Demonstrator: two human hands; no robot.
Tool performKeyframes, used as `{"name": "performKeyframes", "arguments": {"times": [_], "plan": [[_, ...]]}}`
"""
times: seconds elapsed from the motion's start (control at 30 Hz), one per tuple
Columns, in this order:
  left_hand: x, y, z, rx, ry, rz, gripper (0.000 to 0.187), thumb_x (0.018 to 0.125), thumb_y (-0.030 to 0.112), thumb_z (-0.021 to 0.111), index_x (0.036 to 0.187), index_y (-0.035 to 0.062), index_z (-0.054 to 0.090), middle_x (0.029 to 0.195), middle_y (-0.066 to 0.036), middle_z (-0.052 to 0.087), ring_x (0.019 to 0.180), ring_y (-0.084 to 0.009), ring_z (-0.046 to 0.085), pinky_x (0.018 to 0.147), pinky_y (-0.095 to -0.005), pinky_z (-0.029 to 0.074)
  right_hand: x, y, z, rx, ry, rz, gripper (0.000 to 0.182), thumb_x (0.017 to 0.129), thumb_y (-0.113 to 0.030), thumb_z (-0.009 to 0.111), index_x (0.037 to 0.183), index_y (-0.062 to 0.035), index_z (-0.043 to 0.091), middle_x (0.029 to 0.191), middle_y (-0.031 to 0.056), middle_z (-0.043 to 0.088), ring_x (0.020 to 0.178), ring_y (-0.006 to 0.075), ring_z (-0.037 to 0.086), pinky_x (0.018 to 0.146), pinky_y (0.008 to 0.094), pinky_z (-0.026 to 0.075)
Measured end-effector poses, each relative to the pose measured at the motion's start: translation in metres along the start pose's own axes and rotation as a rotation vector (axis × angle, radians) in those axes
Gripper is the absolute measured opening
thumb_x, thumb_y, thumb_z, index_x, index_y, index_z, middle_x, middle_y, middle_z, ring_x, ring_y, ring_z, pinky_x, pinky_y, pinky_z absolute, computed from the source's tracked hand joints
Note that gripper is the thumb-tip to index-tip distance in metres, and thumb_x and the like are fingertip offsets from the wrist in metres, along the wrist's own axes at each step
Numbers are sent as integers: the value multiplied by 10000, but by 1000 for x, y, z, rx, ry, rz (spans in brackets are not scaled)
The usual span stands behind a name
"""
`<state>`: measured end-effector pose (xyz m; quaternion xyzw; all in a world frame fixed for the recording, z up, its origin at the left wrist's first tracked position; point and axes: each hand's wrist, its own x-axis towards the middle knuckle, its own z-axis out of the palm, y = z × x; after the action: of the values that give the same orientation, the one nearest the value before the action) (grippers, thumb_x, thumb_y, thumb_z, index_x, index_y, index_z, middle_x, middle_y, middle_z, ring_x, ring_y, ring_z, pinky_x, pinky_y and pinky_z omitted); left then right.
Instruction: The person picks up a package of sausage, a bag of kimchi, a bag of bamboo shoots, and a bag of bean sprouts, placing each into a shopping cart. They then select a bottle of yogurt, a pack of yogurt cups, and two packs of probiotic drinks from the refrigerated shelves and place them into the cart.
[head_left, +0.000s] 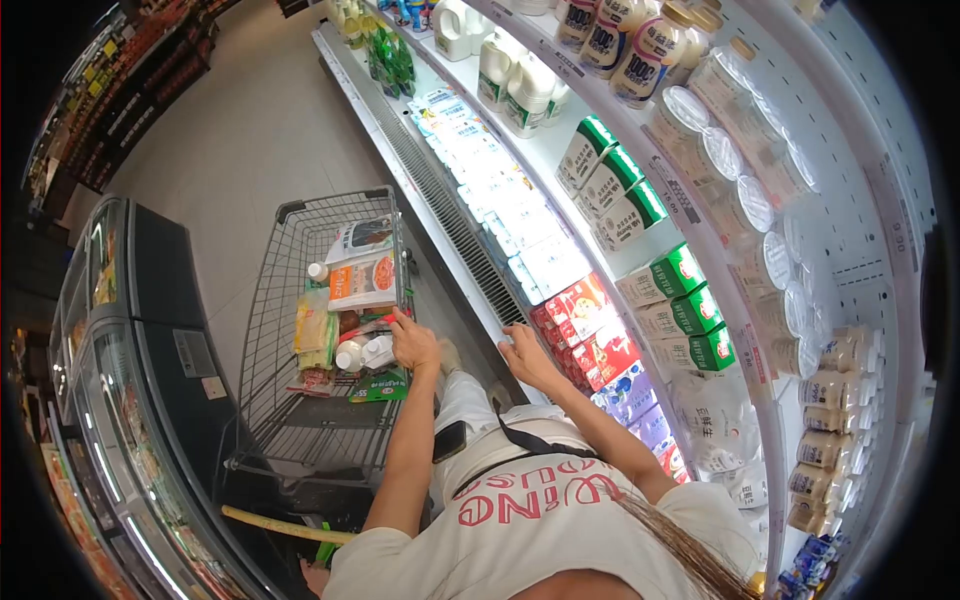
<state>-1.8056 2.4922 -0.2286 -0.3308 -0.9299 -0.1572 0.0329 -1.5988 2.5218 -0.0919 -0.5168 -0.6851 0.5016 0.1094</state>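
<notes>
My left hand (415, 343) is at the right side rim of a wire shopping cart (262, 290), its fingers bent over the rim beside the goods. In the cart lie an orange and white package (363, 281), a white and dark bag (362, 239), yellow packets (314, 327) and white bottles (378, 352). A red item sits close to my left fingertips. My right hand (528, 357) hovers near the front edge of the refrigerated shelf (468, 230). Its thumb and fingers are apart with nothing between them. Red boxed drink packs (580, 325) stand just beyond it.
Green and white cartons (680, 310), milk jugs (530, 92) and lidded tubs (755, 205) line the shelves at right. A dark freezer case (165, 370) stands left of the cart. A yellowish bar (285, 525) crosses behind the cart, with part of another hand (315, 577) below it.
</notes>
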Motion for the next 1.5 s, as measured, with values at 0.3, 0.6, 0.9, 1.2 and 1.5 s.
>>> {"name": "performKeyframes", "arguments": {"times": [0.3, 0.6, 0.9, 1.2, 1.5], "plan": [[66, 13, -1, 5, -43, -30, 454, 861, 162, 530, 1290, 29, 469, 968, -157, 591, 756, -305, 646, 603, -385, 522, 62, -12, 0, -31, 131, -104, 403, 914, -231, 528, 1212, 31, 455, 1291, 270, 399, 1180, 406, 449, 973, 416, 403], [168, 4, 20, -7, -61, -33, 436, 892, 178, 495, 1303, 36, 465, 953, -145, 592, 713, -315, 646, 573, -408, 530, 154, -75, 11, -9, 186, -132, 411, 894, -231, 551, 1189, 38, 451, 1211, 254, 430, 1130, 401, 461, 975, 404, 390], [250, -12, 26, 11, -159, 2, 546, 878, 193, 507, 1376, 12, 373, 972, -167, 575, 716, -325, 651, 586, -435, 531, 191, -143, -18, -24, 453, -309, 390, 889, -179, 568, 1195, 25, 439, 1181, 230, 446, 1041, 382, 513, 899, 402, 436], [266, 8, 10, 172, -310, -27, 663, 841, 262, 580, 1397, -9, 341, 1310, -251, 390, 1179, -407, 430, 889, -538, 407, 63, -241, -161, 5, 1176, -359, 209, 899, -93, 567, 1076, 18, 584, 1028, 126, 618, 871, 214, 636, 749, 317, 513], [169, 292, -263, -1442, -709, 1078, 281, 884, 5, 524, 1161, -37, 501, 1154, -190, 575, 1069, -266, 585, 923, -358, 476, -11, -228, -285, -12, 1867, -246, 598, 885, -200, 604, 1332, 70, 313, 1321, 271, 380, 1237, 357, 419, 1011, 414, 398]]}}
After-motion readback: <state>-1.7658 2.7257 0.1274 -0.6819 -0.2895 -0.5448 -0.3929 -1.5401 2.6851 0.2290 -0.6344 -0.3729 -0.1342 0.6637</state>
